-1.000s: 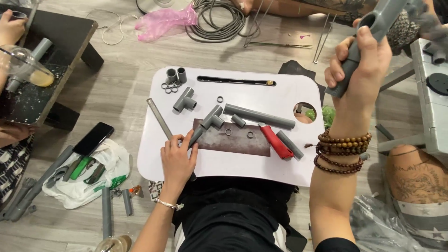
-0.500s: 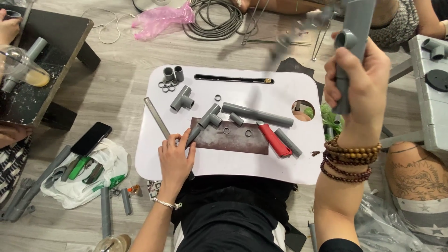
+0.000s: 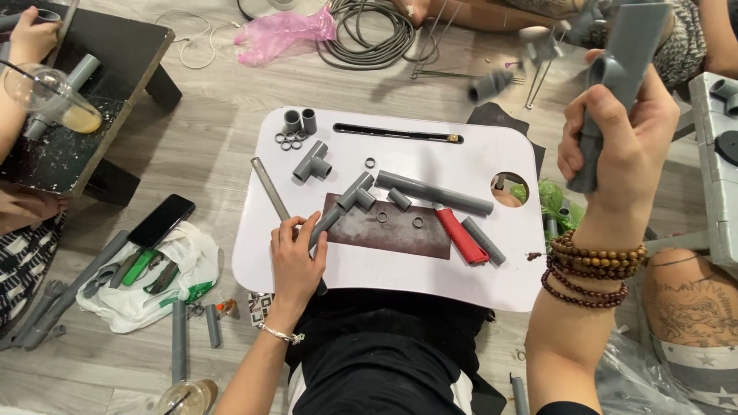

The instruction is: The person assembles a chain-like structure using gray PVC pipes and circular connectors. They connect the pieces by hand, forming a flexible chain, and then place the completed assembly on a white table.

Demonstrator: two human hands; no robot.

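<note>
right hand (image 3: 623,142) clamped on raised grey plastic pipe with tee fitting (image 3: 619,77); left hand (image 3: 296,257) fingers curled over grey pipe with tee end (image 3: 346,204) on white lap table (image 3: 477,265)

Black phone (image 3: 161,220), pink bag (image 3: 283,32) — coiled grey cable (image 3: 374,31).

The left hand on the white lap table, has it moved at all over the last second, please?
No. The left hand rests on the same pipe assembly beside the brown mat.
</note>
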